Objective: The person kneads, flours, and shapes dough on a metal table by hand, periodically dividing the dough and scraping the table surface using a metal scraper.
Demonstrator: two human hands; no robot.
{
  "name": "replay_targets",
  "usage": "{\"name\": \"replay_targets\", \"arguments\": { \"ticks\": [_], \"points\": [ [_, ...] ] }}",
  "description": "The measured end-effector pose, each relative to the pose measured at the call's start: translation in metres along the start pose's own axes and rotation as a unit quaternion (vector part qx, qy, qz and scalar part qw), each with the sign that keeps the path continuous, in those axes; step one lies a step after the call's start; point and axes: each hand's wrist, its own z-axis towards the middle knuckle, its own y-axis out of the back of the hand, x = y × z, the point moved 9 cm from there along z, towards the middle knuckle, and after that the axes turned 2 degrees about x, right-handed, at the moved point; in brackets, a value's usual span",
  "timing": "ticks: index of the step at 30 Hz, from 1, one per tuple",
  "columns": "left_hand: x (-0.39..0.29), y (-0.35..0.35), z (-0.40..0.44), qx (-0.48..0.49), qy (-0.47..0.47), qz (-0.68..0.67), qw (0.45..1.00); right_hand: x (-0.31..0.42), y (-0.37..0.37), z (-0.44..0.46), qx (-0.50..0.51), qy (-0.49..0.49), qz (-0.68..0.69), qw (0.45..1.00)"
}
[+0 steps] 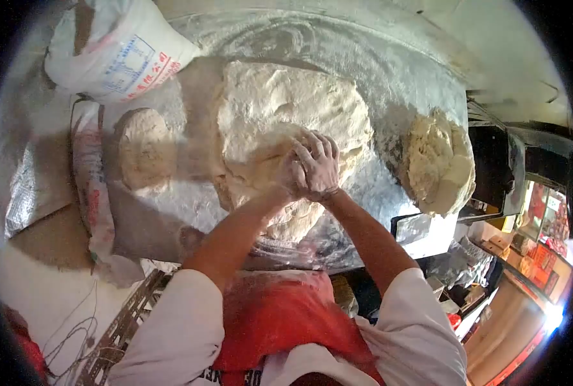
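Note:
A large slab of pale dough (293,96) covers the middle of the floured metal worktop. My hands are together on its lower part, pressing into it with both arms stretched forward. Underneath is my left hand (291,175), against the dough, its fingers mostly hidden. Over it lies my right hand (322,157), fingers bent and closed across the left one. Flour coats both hands. Below them, a thick fold of dough (294,222) bulges toward the near edge.
A smaller dough lump (148,149) lies left, another dough mass (439,164) right. A printed white flour sack (122,55) stands at the upper left. A flattened sack (94,180) lies along the worktop's (170,222) left edge. Boxes and shelving fill the right side.

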Motion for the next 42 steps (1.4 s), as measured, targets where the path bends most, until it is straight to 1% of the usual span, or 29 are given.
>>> {"name": "replay_targets", "arguments": {
  "ticks": [1, 2, 3, 5, 7, 9, 10, 12, 15, 17, 18, 20, 21, 23, 24, 25, 26, 27, 29, 30, 31, 33, 34, 35, 36, 38, 39, 40, 42],
  "points": [
    [0.026, 0.006, 0.009, 0.040, 0.019, -0.288, 0.957, 0.009, 0.011, 0.015, -0.001, 0.002, -0.001, 1.000],
    [0.049, 0.005, 0.018, 0.081, 0.037, -0.448, 0.890, 0.025, 0.013, 0.037, 0.033, 0.036, -0.017, 0.999],
    [0.072, 0.002, 0.028, 0.111, 0.046, -0.494, 0.861, 0.039, 0.013, 0.057, 0.068, 0.066, -0.031, 0.995],
    [0.106, -0.004, 0.043, 0.120, 0.046, -0.479, 0.869, 0.048, -0.005, 0.085, 0.071, 0.055, -0.047, 0.995],
    [0.115, -0.027, 0.036, 0.059, 0.061, -0.458, 0.885, 0.040, -0.047, 0.099, 0.082, 0.051, -0.037, 0.995],
    [0.114, -0.053, 0.023, -0.007, 0.086, -0.460, 0.884, 0.032, -0.071, 0.084, 0.028, 0.134, 0.016, 0.991],
    [0.116, -0.062, 0.018, -0.029, 0.102, -0.465, 0.879, 0.018, -0.080, 0.096, 0.005, 0.142, 0.015, 0.990],
    [0.114, -0.070, 0.013, -0.029, 0.108, -0.477, 0.872, 0.028, -0.074, 0.081, -0.010, 0.125, 0.022, 0.992],
    [0.119, -0.059, 0.018, -0.017, 0.107, -0.459, 0.882, 0.031, -0.062, 0.102, -0.009, 0.139, -0.049, 0.989],
    [0.129, -0.043, 0.024, 0.024, 0.096, -0.430, 0.897, 0.033, -0.059, 0.106, 0.049, 0.107, -0.061, 0.991],
    [0.140, -0.032, 0.030, 0.041, 0.086, -0.406, 0.909, 0.026, -0.061, 0.106, 0.125, 0.070, -0.027, 0.989],
    [0.173, -0.005, 0.049, 0.061, 0.072, -0.360, 0.928, 0.004, -0.023, 0.118, 0.083, 0.048, -0.026, 0.995],
    [0.197, 0.003, 0.066, 0.055, 0.075, -0.370, 0.924, -0.016, -0.001, 0.133, 0.042, 0.032, -0.027, 0.998],
    [0.243, -0.013, 0.117, 0.042, 0.068, -0.503, 0.861, -0.071, 0.016, 0.162, 0.088, -0.061, 0.027, 0.994],
    [0.248, -0.041, 0.139, 0.043, 0.068, -0.504, 0.860, -0.104, 0.009, 0.170, 0.125, -0.090, -0.016, 0.988],
    [0.247, -0.078, 0.159, 0.070, 0.083, -0.482, 0.870, -0.139, 0.001, 0.174, 0.161, -0.118, -0.061, 0.978],
    [0.244, -0.107, 0.173, 0.093, 0.099, -0.459, 0.878, -0.169, -0.016, 0.172, 0.201, -0.104, -0.104, 0.968],
    [0.238, -0.121, 0.184, 0.088, 0.101, -0.459, 0.878, -0.165, -0.012, 0.176, 0.200, -0.102, -0.109, 0.969],
    [0.212, -0.168, 0.178, 0.302, 0.123, -0.436, 0.839, -0.153, -0.016, 0.164, 0.262, -0.153, -0.060, 0.951],
    [0.213, -0.161, 0.171, 0.247, 0.155, -0.464, 0.837, -0.158, -0.020, 0.160, 0.321, -0.232, -0.013, 0.918],
    [0.215, -0.148, 0.161, 0.250, 0.152, -0.463, 0.837, -0.158, -0.025, 0.149, 0.322, -0.236, -0.010, 0.917],
    [0.224, -0.105, 0.154, 0.274, 0.055, -0.478, 0.833, -0.169, -0.023, 0.131, 0.261, -0.229, -0.103, 0.932],
    [0.227, -0.086, 0.135, 0.266, 0.053, -0.474, 0.838, -0.150, -0.006, 0.122, 0.147, -0.143, -0.172, 0.963],
    [0.237, -0.054, 0.109, 0.144, 0.073, -0.482, 0.861, -0.125, 0.015, 0.111, 0.186, -0.160, -0.132, 0.960],
    [0.245, -0.015, 0.079, 0.018, 0.090, -0.484, 0.870, -0.087, 0.043, 0.094, 0.158, -0.160, -0.151, 0.963],
    [0.239, 0.062, 0.024, -0.082, 0.053, -0.387, 0.917, -0.030, 0.068, 0.040, 0.133, -0.163, -0.176, 0.962],
    [0.232, 0.087, 0.002, -0.063, 0.022, -0.402, 0.913, -0.012, 0.069, 0.011, 0.137, -0.164, -0.181, 0.960],
    [0.222, 0.108, -0.019, -0.043, -0.008, -0.415, 0.909, 0.006, 0.069, -0.018, 0.096, -0.150, -0.168, 0.970],
    [0.195, 0.122, -0.060, -0.060, -0.033, -0.422, 0.904, 0.032, 0.051, -0.081, 0.025, -0.105, -0.163, 0.981]
  ]
}}
